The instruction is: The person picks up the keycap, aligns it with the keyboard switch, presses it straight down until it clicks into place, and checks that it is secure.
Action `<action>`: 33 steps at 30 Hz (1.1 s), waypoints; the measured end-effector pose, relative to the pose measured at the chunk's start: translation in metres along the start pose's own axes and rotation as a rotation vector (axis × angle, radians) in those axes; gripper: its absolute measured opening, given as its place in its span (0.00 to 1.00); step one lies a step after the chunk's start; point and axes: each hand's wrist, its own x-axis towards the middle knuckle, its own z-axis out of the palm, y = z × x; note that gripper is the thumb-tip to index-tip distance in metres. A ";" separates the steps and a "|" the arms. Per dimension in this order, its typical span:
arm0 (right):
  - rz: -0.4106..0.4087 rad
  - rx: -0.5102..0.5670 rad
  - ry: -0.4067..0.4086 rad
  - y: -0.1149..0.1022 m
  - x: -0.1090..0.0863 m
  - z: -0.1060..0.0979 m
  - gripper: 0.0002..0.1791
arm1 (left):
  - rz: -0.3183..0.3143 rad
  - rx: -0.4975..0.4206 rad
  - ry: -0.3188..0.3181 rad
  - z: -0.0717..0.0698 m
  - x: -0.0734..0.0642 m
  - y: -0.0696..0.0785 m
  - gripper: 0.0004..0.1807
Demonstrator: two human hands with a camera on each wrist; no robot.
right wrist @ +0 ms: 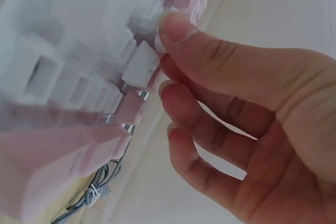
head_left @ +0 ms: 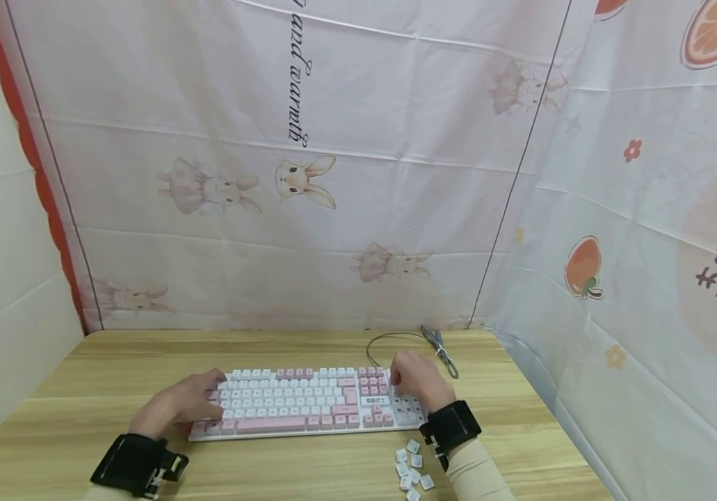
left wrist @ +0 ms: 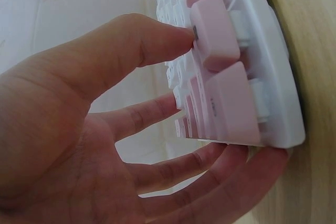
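A white and pink keyboard [head_left: 270, 402] lies across the wooden table. My left hand [head_left: 192, 400] holds its left end: the thumb rests on the pink corner keys [left wrist: 215, 32], the other fingers lie along the side edge. At the number pad, my right hand [head_left: 417, 379] pinches a white keycap [right wrist: 159, 44] between thumb and index finger, the remaining fingers loosely bent. The fingertips hide most of that keycap. Another white keycap [right wrist: 140, 65] sits close beside it. Lower on the number pad, bare switches [head_left: 405, 410] show between the white frame's edges.
Several loose white keycaps [head_left: 414, 476] lie on the table [head_left: 283, 473] in front of the keyboard's right end. A tied grey cable [head_left: 439, 344] runs behind it. Printed cloth [head_left: 333, 209] hangs behind and at both sides.
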 end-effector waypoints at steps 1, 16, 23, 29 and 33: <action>0.001 -0.002 0.001 0.000 0.000 0.000 0.11 | 0.003 0.003 0.001 0.000 0.000 0.000 0.36; -0.065 0.014 0.026 -0.003 0.004 0.003 0.10 | -0.033 -0.031 -0.020 0.000 0.001 0.000 0.37; -0.078 0.026 0.022 -0.002 0.004 0.006 0.10 | -0.016 -0.021 -0.011 0.003 0.000 -0.003 0.37; -0.088 0.002 0.057 -0.002 0.005 0.011 0.10 | -0.002 -0.018 -0.012 0.003 0.000 -0.004 0.37; -0.077 -0.047 0.093 -0.003 0.005 0.013 0.12 | 0.024 0.004 0.002 0.001 0.002 -0.002 0.37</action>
